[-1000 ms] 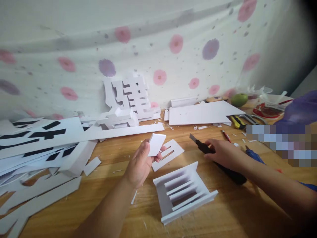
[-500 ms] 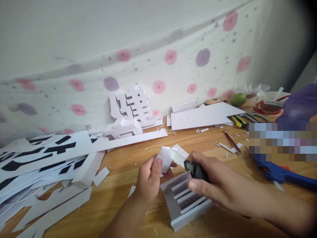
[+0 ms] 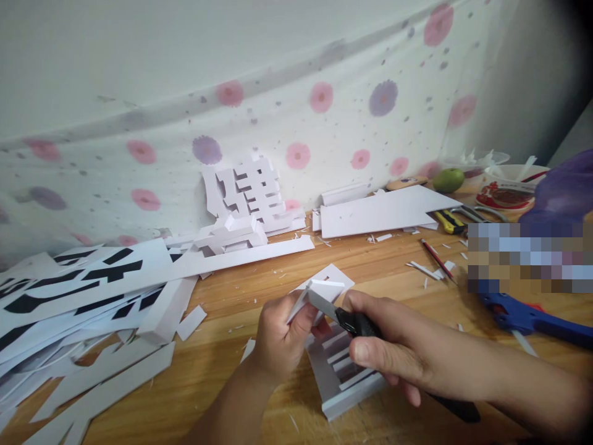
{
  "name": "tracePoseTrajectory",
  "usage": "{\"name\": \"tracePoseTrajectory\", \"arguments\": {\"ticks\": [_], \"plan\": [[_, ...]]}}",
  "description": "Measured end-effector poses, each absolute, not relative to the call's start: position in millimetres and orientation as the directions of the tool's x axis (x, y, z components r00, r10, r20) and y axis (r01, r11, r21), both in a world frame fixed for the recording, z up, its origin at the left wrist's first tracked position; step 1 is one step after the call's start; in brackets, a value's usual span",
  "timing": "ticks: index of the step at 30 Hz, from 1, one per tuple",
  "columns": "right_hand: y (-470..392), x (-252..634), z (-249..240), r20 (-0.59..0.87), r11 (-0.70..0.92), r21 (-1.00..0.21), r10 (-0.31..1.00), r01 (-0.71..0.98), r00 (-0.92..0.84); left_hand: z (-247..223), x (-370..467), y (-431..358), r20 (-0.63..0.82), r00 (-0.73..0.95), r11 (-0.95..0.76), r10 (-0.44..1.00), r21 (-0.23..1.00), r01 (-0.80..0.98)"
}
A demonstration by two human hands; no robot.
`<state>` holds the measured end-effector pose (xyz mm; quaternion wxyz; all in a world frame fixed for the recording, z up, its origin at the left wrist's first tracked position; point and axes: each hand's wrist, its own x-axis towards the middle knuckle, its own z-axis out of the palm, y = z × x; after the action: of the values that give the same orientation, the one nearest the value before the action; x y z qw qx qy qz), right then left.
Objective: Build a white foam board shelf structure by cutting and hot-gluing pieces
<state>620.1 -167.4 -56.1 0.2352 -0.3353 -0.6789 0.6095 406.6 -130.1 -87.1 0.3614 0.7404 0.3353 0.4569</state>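
Hands point(image 3: 333, 340) hold knife point(image 3: 356, 322) against foam piece point(image 3: 319, 292).

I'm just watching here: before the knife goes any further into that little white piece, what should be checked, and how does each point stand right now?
1. Left hand grips the small white foam piece firmly: ok.
2. Right hand closed around the black utility knife: ok.
3. Blade meets the piece's edge: ok, it touches.
4. Left fingertips clear of the blade's path: cannot tell, they sit very close.
5. Slatted white frame directly beneath the hands, out of the cut: not ok.
6. Blue glue gun away from the working arm: ok.
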Motion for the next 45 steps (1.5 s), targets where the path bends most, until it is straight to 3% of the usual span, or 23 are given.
{"name": "tracePoseTrajectory", "arguments": {"ticks": [24, 36, 45], "plan": [[-166, 624, -47, -0.183, -0.031, -0.974, 0.696, 0.226, -0.694, -83, 409, -131, 0.382, 0.359, -0.456, 0.852, 0.877, 0.150], [-164, 627, -45, -0.178, -0.040, -0.977, 0.701, 0.212, -0.691, -81, 408, -134, 0.541, 0.360, -0.639, 0.760, 0.723, 0.263], [-164, 638, -46, -0.210, -0.067, -0.971, 0.685, 0.228, -0.697, -85, 403, -136, 0.461, 0.309, -0.540, 0.832, 0.801, 0.259]]}}
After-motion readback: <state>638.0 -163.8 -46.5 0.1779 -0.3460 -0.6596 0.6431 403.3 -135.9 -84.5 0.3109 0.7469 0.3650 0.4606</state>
